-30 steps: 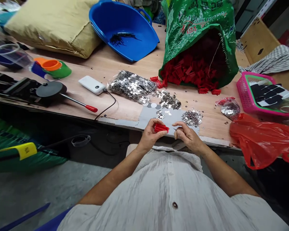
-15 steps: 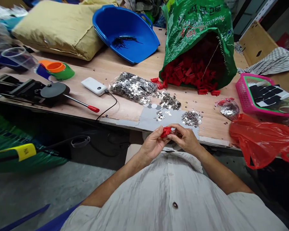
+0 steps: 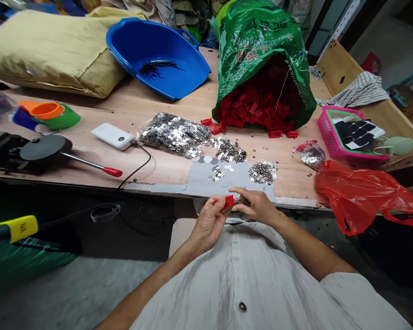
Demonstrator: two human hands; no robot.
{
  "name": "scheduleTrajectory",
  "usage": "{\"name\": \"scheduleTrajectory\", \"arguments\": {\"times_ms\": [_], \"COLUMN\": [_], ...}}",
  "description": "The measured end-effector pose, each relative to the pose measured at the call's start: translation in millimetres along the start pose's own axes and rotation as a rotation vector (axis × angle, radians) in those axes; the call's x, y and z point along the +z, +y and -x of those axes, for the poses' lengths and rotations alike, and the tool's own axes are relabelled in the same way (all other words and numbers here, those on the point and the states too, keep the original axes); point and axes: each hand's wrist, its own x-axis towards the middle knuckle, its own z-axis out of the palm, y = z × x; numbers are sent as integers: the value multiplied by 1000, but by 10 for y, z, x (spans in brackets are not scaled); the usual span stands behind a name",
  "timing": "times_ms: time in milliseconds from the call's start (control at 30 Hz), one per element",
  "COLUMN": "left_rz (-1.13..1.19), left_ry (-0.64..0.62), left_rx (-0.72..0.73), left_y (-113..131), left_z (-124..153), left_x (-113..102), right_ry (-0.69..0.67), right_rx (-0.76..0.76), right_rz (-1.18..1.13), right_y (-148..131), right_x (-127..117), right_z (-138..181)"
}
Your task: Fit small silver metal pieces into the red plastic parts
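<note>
A single head-worn camera looks forward and steeply down from above the person's chest; the hands sit close at lower centre of the frame, the long wooden table (image 3: 165,103) spans the upper half.

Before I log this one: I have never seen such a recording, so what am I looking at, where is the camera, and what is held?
There is no machine here. A camera worn on a person's head looks down at their own two bare hands by the near edge of a wooden table. The left hand and the right hand meet on a small red plastic piece. On the table lie a green sack spilling similar red pieces, piles of silver sequins, a blue basin, a white power bank, a pink basket and a red plastic bag.
</note>
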Motion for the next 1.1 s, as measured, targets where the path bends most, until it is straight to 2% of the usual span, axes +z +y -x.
{"name": "scheduleTrajectory", "arguments": {"times_ms": [67, 100, 233, 333, 467, 667, 933, 1100], "left_rz": [-24, -37, -113, -139, -131, -110, -135, -113], "left_ry": [28, 41, 41, 29, 24, 15, 25, 14], "left_rx": [-19, -23, -8, 0, -11, -47, -77, -66], "left_y": [51, 77, 148, 145, 106, 104, 70, 65], "left_z": [6, 10, 27, 18, -16, -17, -20, -35], "left_x": [-36, -55, -118, -142, -154, -120, -79, -55], "right_ry": [6, 51, 317, 288, 129, 68, 74, 129], "right_rx": [100, 159, 361, 385, 306, 282, 286, 268], "right_rz": [-29, -18, 244, 309, 194, 263, 301, 223], "right_y": [186, 318, 926, 1177, 1119, 955, 934, 924], "right_x": [-175, -285, -731, -891, -830, -686, -616, -637], "right_z": [-22, -35, -57, -42, -45, -48, -34, -31]}}
